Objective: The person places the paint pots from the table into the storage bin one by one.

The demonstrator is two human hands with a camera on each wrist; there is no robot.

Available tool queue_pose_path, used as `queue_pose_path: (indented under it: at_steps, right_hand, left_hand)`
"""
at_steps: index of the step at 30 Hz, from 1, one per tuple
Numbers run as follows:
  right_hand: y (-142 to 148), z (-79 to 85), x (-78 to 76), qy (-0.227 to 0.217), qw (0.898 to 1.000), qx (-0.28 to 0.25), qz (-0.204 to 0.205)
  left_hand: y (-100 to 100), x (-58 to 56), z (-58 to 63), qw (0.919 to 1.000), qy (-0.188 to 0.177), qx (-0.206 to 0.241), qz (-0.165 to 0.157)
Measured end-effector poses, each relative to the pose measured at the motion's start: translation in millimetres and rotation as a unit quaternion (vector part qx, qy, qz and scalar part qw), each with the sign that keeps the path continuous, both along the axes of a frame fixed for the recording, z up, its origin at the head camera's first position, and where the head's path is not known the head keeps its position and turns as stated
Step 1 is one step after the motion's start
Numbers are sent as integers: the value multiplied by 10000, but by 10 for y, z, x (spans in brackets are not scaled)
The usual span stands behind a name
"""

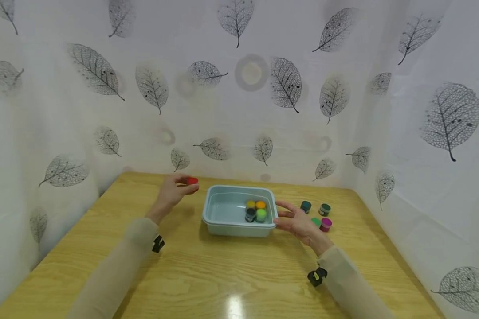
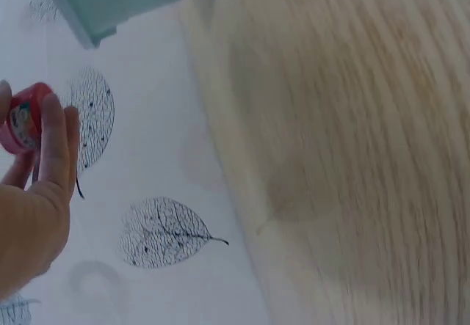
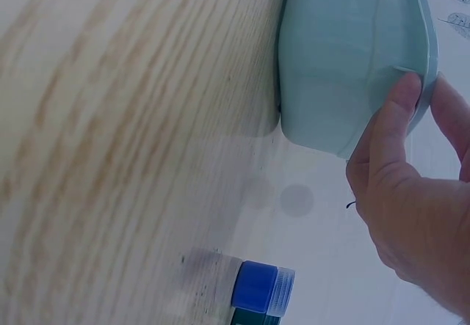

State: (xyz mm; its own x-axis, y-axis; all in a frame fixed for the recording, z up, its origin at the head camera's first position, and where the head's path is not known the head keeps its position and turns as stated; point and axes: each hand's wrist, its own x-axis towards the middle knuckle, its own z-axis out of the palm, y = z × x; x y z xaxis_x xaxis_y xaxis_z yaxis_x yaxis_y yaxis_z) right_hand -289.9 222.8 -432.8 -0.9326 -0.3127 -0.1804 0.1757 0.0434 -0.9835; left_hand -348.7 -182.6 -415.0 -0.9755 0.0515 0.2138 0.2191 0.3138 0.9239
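Observation:
My left hand [image 1: 171,192] pinches a small red paint jar [image 1: 192,180] between thumb and fingertips, above the table left of the light blue plastic basin [image 1: 227,230]. In the left wrist view the jar [image 2: 26,118] shows a printed label. My right hand [image 1: 301,223] holds the basin's right rim, thumb and fingers on either side of it in the right wrist view. Grouped at the basin's right end are paint jars: a yellow one [image 1: 250,204], an orange one [image 1: 261,204], a black one [image 1: 250,215] and a light green one [image 1: 261,215].
Right of the basin, partly behind my right hand, stand more jars: dark teal [image 1: 305,206], dark green [image 1: 325,209], green [image 1: 316,222] and magenta [image 1: 325,224]. A blue jar [image 3: 255,286] shows in the right wrist view. Leaf-patterned curtains [image 1: 239,110] border the wooden table [image 1: 223,270].

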Motion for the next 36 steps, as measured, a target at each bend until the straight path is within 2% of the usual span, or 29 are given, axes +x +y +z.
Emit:
queue_pose_path:
  at_steps: [5,7,16,27,36]
  right_hand:
    - [3,-18,-5,-17,10000,-1,-60]
    - [14,-22,-2,44,10000,12,-29]
    - [-2,-38,17,44,10000,32,6]
    - [-9,12,1,-43,10000,17,-73]
    - [-11,4,20,13,10000,48,-35]
  left_hand:
    - [193,-3,-60,9990,-60,431,62]
    - [266,-2,-68,9989,-1,468,49]
    - [519,60,24,9999,20,-85,58]
    - [854,197,93,9976,-303,-343,-525]
    - [983,185,50,9923,-523,-551,-977]
